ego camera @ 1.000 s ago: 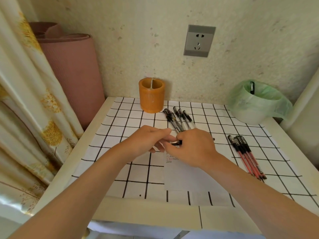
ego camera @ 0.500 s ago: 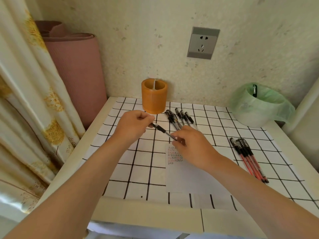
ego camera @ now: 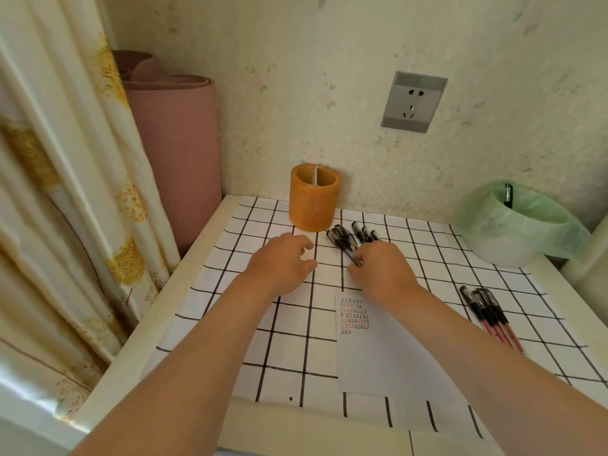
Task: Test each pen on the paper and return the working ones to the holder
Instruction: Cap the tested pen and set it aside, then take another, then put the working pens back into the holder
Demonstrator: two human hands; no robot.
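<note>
Black pens point(ego camera: 345, 240) lie in a loose fan at the centre of the frame, just right of the orange holder point(ego camera: 314, 197) and touching neither it nor the paper point(ego camera: 378, 350). The holder stands upright at the back of the counter point(ego camera: 197, 255), near the wall, and a thin pale stick shows inside it.

The right hand point(ego camera: 385, 273) covers the near ends of the fan. Its fingers point(ego camera: 370, 251) are curled and pinch the tip of one pen; which pen of the group cannot be told. The left hand point(ego camera: 283, 261) hovers or rests just left of the fan, its fingers point(ego camera: 301, 243) loosely bent and holding nothing.

A black-gridded white cloth point(ego camera: 230, 291) covers the counter. The paper lies on it at lower centre, with rows of small red and black marks in its upper left corner.

Red-barrelled pens point(ego camera: 492, 319) lie side by side at right, well apart from the black ones. A bin point(ego camera: 513, 238) lined with a green bag stands at the upper right corner of the counter, with a dark pen point(ego camera: 508, 195) upright inside.

A wall socket point(ego camera: 414, 102) sits above, and a rolled pink mat point(ego camera: 177, 153) and a curtain point(ego camera: 49, 192) stand at left.
</note>
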